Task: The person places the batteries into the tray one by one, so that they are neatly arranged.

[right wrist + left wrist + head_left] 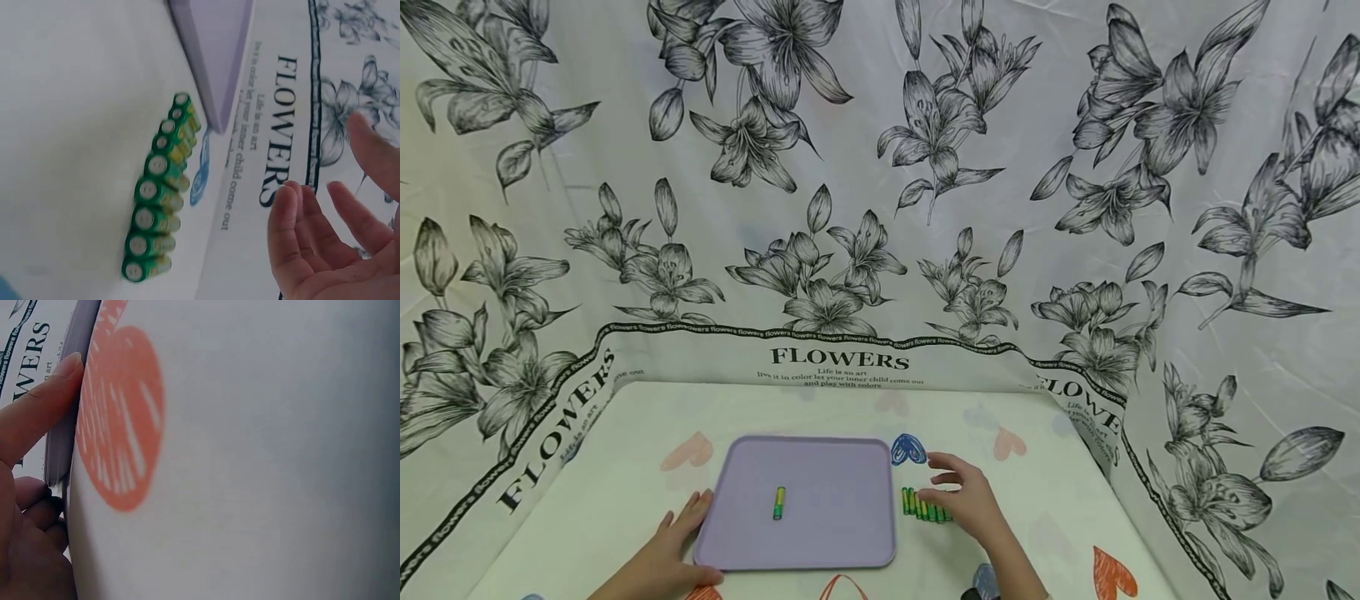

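The lilac tray [835, 533] lies flat on the pale tablecloth [587, 533], and one green-and-yellow battery [779, 503] rests on its surface, left of the tray's middle, with its long side pointing roughly from the tray's near edge to its far edge. Just beside the tray's right edge is a row of batteries [147, 190], green with yellow parts, set close together and stretching away to the right of the tray; their flat green ends face the near side. The right hand [966, 500] hovers over this row, right of the tray, with thumb and fingers parted and bent a little; nothing is held between them, and the right wrist view shows a gap between that hand and the batteries. The left hand [673, 554] is at the tray's near left corner, fingers along the left edge and thumb reaching to the near edge, touching the tray with a loose, spread hand rather than clenching it. Beyond the tray's far right corner is a blue heart print [908, 450], and off the tray's far left corner a pink heart print [691, 451]. Behind the tray hangs a white curtain [865, 250] with black-and-white lilies and the word FLOWERS along its lower band
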Demonstrator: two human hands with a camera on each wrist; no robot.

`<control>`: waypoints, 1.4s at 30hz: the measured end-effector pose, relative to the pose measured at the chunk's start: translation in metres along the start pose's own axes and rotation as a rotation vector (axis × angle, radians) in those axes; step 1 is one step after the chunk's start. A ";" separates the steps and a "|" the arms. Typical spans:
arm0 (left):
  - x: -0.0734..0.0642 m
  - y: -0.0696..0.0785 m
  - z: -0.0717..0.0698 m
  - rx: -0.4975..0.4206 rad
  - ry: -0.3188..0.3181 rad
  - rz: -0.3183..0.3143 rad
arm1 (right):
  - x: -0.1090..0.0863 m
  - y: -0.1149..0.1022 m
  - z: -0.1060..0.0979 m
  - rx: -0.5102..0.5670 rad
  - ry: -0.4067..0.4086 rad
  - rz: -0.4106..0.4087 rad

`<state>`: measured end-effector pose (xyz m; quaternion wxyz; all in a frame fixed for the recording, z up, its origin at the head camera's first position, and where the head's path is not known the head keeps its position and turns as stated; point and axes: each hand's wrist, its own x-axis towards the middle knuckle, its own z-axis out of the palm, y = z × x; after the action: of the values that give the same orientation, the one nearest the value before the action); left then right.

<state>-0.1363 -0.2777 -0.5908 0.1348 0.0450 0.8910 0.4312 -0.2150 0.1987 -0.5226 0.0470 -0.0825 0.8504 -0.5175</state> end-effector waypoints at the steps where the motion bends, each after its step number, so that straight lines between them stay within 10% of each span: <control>1: 0.000 0.000 0.000 0.000 -0.004 -0.005 | -0.001 0.001 -0.002 -0.006 -0.001 0.009; 16: -0.006 -0.011 0.002 -0.103 -0.029 0.043 | 0.001 0.035 -0.028 -0.086 -0.002 0.094; 31: -0.001 -0.006 0.001 0.010 -0.001 -0.010 | 0.003 0.068 -0.030 -0.137 -0.041 0.222; 42: 0.001 -0.004 -0.001 0.013 -0.012 -0.010 | 0.000 0.071 -0.027 -0.276 -0.027 0.123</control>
<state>-0.1372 -0.2808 -0.5931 0.1420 0.0443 0.8931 0.4245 -0.2257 0.2546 -0.5735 0.0783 -0.0428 0.9162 -0.3908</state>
